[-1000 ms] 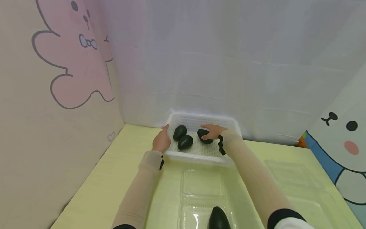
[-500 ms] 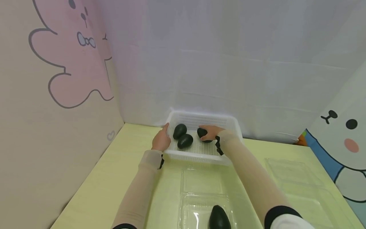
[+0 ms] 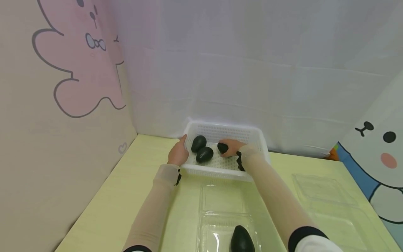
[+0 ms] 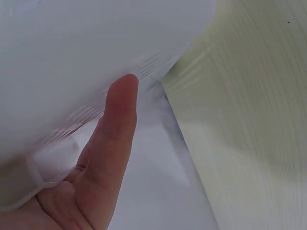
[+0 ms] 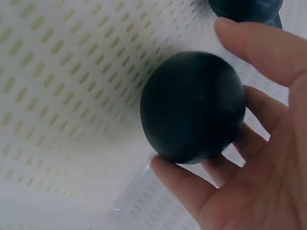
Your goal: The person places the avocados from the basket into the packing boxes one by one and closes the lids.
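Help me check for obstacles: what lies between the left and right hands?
Past the wall of the white basket, the head view shows two dark fruits, bare basket floor, then the held fruit.

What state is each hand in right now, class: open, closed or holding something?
Left hand: open, against the side of the white basket.
Right hand: closed, holding a dark avocado.

Head view: my right hand (image 3: 233, 148) hides part of the dark fruit (image 3: 222, 148) I grip. The lower edge cuts off the clear container (image 3: 217, 214) and the container fruit (image 3: 241, 240). Marking on the nearer loose fruit (image 3: 204, 154): too small to read. Orange patch (image 3: 332, 155) at right: too small to identify. Left wrist view crops my left hand (image 4: 103, 148) and the white basket (image 4: 72, 57). Right wrist view: top edge cuts another fruit (image 5: 245, 7).
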